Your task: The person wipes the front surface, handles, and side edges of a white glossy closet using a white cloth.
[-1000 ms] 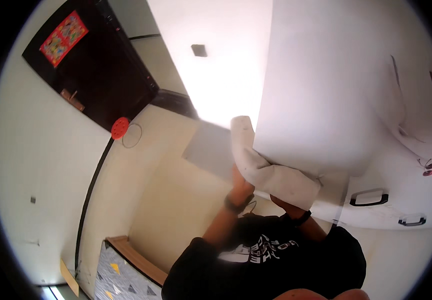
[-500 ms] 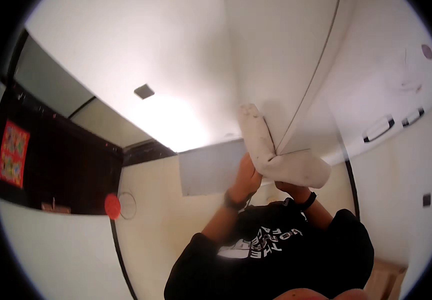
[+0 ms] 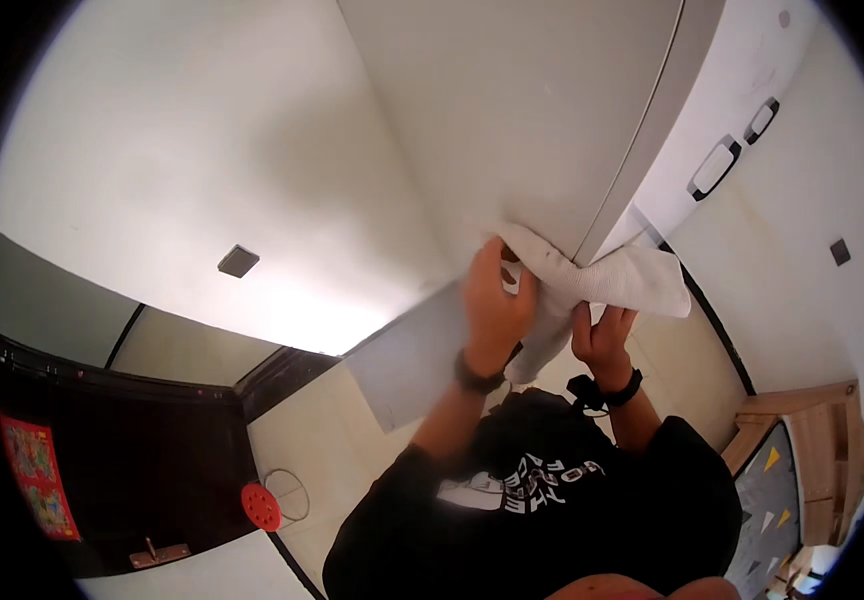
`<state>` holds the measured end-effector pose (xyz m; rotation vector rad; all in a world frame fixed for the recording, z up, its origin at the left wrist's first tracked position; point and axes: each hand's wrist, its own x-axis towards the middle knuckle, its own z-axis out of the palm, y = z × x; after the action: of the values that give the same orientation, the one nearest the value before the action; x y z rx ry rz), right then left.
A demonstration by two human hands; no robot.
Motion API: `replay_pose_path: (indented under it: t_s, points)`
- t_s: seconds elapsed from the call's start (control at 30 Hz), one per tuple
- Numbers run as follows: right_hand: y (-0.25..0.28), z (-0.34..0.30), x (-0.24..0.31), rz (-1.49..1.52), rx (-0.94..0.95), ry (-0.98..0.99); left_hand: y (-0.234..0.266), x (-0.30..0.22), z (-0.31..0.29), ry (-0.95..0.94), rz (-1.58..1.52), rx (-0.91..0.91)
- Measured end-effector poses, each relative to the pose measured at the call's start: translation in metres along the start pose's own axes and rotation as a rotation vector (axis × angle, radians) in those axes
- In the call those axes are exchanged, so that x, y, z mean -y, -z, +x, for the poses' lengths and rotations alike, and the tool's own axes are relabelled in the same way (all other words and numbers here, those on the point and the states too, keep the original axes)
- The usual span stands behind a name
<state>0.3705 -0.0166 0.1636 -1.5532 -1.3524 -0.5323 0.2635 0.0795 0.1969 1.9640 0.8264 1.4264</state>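
A white, faintly ribbed cloth (image 3: 642, 280) is bunched at its middle and spreads in several arms, one upper left, one right and one hanging down. It lies close against the lower front corner of a tall pale cabinet-like body (image 3: 522, 120); whether it touches there I cannot tell. My left hand (image 3: 497, 310), fingers curled, grips the cloth's left part. My right hand (image 3: 602, 340) pinches its underside, below the right arm; the fingertips are partly hidden by the fabric.
Two dark-framed handles (image 3: 716, 168) sit on the white side at right. A red round stool (image 3: 261, 507) stands by a dark door (image 3: 132, 460) at lower left. A wooden bed frame (image 3: 822, 450) is at lower right, and a grey mat (image 3: 402, 360) lies left of my hands.
My view has turned, shifting the room. The cloth has gone from a bent tube shape to a bunched, spread one, and my hands have moved up against it and farther apart.
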Motion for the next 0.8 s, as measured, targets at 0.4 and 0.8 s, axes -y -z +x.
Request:
replay_pose_path:
  t_s: [0.4,0.8]
  points:
    - [-0.019,0.029,0.012,0.232,0.082,-0.061,-0.003,0.006,0.020,-0.324,-0.222,0.192]
    - [-0.023,0.033,0.023,0.028,0.059,0.028,-0.019,0.044,0.027,-0.439,-0.243,0.197]
